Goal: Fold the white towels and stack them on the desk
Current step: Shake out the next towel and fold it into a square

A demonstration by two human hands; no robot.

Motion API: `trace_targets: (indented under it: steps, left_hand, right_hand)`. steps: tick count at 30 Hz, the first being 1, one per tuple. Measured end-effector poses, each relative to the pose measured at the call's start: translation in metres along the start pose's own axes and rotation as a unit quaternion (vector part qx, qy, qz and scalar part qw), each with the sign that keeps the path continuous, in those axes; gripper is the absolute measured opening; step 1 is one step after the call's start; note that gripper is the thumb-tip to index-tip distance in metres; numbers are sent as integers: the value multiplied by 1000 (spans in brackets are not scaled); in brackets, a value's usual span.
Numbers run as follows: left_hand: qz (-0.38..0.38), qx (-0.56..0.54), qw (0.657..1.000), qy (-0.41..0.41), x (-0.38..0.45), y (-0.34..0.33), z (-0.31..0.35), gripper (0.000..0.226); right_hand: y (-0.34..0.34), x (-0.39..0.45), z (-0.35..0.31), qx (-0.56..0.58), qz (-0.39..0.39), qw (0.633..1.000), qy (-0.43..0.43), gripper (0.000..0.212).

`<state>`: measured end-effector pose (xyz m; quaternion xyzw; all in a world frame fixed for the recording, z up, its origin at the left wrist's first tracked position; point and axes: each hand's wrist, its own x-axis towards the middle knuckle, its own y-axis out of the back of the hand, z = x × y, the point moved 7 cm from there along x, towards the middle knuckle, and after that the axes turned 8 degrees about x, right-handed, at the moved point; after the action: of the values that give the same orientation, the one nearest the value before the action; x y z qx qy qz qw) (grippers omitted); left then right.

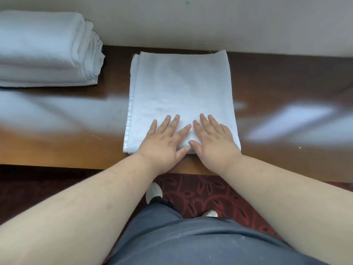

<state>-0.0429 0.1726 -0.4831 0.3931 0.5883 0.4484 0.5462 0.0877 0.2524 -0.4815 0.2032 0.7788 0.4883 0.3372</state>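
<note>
While the left hand (162, 139) and right hand (214, 139) press flat with straight fingers, gripping nothing, the white towel (181, 88) lies mid-desk (286, 96). It looks soft, light and floppy. Pinching the near corners at 6 o'clock should work best, with the stack (45, 50) at 10 o'clock.

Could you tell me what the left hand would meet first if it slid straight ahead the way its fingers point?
The left hand lies flat on the folded towel, fingers pointing towards the wall. Sliding on, it would cross only more towel, then probably meet that wall. The towel stack lies well off to the left.
</note>
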Motion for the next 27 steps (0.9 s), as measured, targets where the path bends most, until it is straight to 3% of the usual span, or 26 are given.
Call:
trace_targets:
  steps: [2,6,10,13,15,16,19,22,24,27]
  left_hand:
    - [-2,15,1000,7,-9,-8,-6,74]
    - [1,50,998,44,-29,-24,-50,87]
    - [-21,58,996,70,-38,-28,-67,95]
    - [11,75,995,57,-36,-14,-51,90]
    - [27,66,997,26,-31,-4,-33,79]
    - [29,48,998,19,-26,1,-25,73]
    - [60,-30,997,42,2,22,-19,58]
    - [69,-22,996,56,27,27,-26,50]
    - [26,12,998,62,33,12,-33,60]
    - [21,17,998,55,33,1,-38,66]
  right_hand:
    - [-1,-2,16,-32,-23,999,25,85]
    - [0,-10,68,0,-28,999,-40,96]
    - [2,-10,68,14,-14,998,-66,101]
    - [7,-11,42,-37,24,999,9,95]
    - [3,-15,34,-49,-12,997,55,89]
    - [6,-14,39,-35,-26,998,38,87]
    - [42,0,50,-14,65,997,-28,69]
    - [73,40,31,-18,128,991,32,60]
    - [68,73,31,-21,63,995,68,59]
    - [64,119,68,-51,-35,998,-5,77]
